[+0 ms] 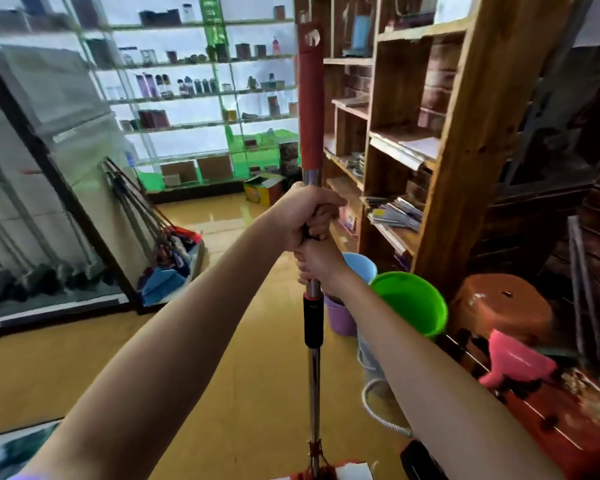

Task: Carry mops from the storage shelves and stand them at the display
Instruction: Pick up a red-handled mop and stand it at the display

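Steel-handled mop (313, 375) upright — left hand (300, 216) | right hand (317, 268) gripping

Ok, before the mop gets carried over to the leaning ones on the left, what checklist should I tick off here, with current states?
1. Both hands grip the mop pole: left hand above, right hand below. Ok.
2. Pole upright. Ok.
3. Mop head off the floor: cut by the frame edge. Cannot tell.
4. Floor path toward the leaning mops: nothing seen in the way. Ok.
5. Clearance on the right: green bucket and wooden shelf sit close. Not ok.
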Demonstrator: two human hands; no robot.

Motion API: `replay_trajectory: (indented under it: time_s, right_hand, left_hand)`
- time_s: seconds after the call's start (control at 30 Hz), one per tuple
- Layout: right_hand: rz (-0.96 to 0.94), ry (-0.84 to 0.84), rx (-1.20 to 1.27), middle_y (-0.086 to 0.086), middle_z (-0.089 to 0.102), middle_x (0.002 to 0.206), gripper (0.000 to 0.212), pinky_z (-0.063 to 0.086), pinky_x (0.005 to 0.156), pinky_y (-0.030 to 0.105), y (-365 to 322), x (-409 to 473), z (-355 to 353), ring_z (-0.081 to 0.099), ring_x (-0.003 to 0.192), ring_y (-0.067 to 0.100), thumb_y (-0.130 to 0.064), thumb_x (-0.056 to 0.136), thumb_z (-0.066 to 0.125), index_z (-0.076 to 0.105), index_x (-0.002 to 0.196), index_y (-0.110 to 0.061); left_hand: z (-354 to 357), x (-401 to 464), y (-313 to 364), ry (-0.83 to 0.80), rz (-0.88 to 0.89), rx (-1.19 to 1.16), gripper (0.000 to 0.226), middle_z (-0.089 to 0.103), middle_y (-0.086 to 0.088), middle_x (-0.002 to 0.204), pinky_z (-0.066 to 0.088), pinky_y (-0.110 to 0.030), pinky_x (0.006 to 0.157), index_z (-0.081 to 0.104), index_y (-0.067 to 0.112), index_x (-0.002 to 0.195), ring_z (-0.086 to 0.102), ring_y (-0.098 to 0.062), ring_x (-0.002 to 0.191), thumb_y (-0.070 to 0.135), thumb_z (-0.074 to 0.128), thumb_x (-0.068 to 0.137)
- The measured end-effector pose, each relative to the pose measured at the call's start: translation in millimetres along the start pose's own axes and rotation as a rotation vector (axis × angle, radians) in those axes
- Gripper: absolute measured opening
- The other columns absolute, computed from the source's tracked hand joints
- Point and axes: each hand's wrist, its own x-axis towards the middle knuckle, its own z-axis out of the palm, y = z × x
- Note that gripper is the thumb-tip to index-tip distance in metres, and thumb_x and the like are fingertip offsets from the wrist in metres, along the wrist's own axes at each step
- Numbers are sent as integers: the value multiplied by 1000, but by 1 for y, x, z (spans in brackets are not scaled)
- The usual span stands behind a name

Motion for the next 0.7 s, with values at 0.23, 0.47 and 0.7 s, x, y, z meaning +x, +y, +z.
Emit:
replay_trajectory:
  time_s: [0.23, 0.47, 0.7]
  right_hand:
    - [-46, -70, -13, 1, 23, 43, 41, 16, 46, 25, -8, 88, 26, 18, 36, 15, 9, 79, 38, 28, 51, -20]
    - [-48, -221, -35, 0, 23, 41, 43, 13, 50, 30, -6, 180, 85, 17, 36, 13, 12, 78, 32, 25, 50, -19]
    - [-18, -285, -39, 0, 23, 40, 42, 14, 47, 26, -3, 301, 167, 17, 34, 13, 11, 82, 33, 26, 54, -20]
  left_hand:
    - [-61, 52, 10, 73, -19, -17, 51, 23, 1, 41, 22, -26, 46, 28, 18, 55, 19, -15, 36, 6, 61, 92]
    - [-155, 97, 1, 217, 58, -54, 53, 25, 1, 43, 25, -23, 41, 32, 19, 49, 19, -15, 36, 2, 62, 90]
    - [-289, 167, -10, 233, 60, -102, 55, 24, 3, 43, 11, -32, 52, 33, 21, 48, 16, -13, 38, 1, 60, 91]
